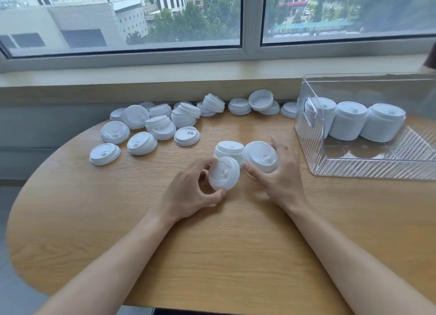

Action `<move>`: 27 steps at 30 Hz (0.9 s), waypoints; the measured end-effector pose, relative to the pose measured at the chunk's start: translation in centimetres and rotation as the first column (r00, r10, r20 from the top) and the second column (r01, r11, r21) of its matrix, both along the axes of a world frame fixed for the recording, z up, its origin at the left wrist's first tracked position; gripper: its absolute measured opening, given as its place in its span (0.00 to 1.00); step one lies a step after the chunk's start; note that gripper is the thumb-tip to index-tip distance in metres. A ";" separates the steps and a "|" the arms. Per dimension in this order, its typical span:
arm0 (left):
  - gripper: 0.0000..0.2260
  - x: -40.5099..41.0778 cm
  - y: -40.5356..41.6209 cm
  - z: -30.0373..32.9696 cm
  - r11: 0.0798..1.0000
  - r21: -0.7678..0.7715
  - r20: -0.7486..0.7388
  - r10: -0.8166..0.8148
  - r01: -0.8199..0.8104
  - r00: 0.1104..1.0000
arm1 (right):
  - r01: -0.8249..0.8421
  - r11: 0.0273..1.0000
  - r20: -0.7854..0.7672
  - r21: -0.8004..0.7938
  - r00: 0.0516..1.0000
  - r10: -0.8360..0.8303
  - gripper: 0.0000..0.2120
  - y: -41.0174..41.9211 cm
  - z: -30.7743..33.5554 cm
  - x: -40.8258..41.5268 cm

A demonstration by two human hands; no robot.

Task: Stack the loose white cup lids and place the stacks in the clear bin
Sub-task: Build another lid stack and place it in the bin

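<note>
White lids fill both your hands: left hand pinches one lid, right hand grips another lid. You are mid-stacking; next, seat them squarely on the short stack.

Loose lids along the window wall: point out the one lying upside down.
The lid right of centre in the back row, propped on another lid, shows its hollow underside; the others show their tops.

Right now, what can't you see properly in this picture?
Head view only:
- Bin: its right end is cut off by the picture's edge, so more stacks may hide there.
- Stacks in the bin: too small and blurred to count the lids.
- Right hand: it covers part of its lid.
- Small stack: the left hand's lid hides its base.
</note>
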State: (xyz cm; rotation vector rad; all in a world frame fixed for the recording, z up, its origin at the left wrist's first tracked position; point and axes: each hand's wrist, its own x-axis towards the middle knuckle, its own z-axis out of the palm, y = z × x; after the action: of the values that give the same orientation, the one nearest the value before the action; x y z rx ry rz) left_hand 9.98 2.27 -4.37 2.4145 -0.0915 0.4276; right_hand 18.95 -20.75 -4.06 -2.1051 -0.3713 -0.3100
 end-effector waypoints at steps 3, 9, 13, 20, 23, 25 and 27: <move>0.33 -0.9 0.3 -0.2 0.999 0.024 -0.010 -0.046 0.047 0.999 | 0.001 1.000 0.033 0.008 0.999 -0.002 0.43 -0.5 0.2 -1.6; 0.31 -0.8 0.2 0.2 0.991 0.129 -0.027 -0.041 0.044 0.999 | -0.106 0.983 0.031 -0.151 0.993 0.112 0.36 -1.0 0.0 -5.0; 0.34 -0.3 0.3 0.1 0.994 0.097 -0.079 -0.052 0.059 0.996 | -0.121 0.945 0.034 -0.302 0.990 0.138 0.39 -0.8 0.1 -6.5; 0.40 0.4 -0.3 0.0 0.995 0.091 -0.049 0.055 -0.051 0.997 | -0.138 0.904 -0.054 -0.405 0.990 0.127 0.44 -0.4 0.4 -7.3; 0.37 0.6 0.1 0.4 0.998 -0.020 -0.046 0.056 -0.057 0.997 | -0.229 0.920 -0.090 -0.318 0.973 0.211 0.46 -1.0 0.9 -7.3; 0.35 0.4 0.7 0.5 0.993 -0.116 -0.066 0.014 -0.021 0.998 | -0.315 0.899 -0.137 -0.303 0.948 0.286 0.45 -1.7 1.0 -7.3; 0.32 0.2 1.5 0.4 0.986 -0.166 -0.090 -0.028 0.013 0.996 | -0.378 0.889 -0.185 -0.257 0.923 0.339 0.43 -2.4 1.0 -7.3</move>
State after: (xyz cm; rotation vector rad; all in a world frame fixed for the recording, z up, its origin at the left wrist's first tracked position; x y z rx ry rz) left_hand 10.23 3.73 -3.94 2.2639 -0.0393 0.3020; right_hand 11.61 -23.15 -3.10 -2.2685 -0.7516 0.1145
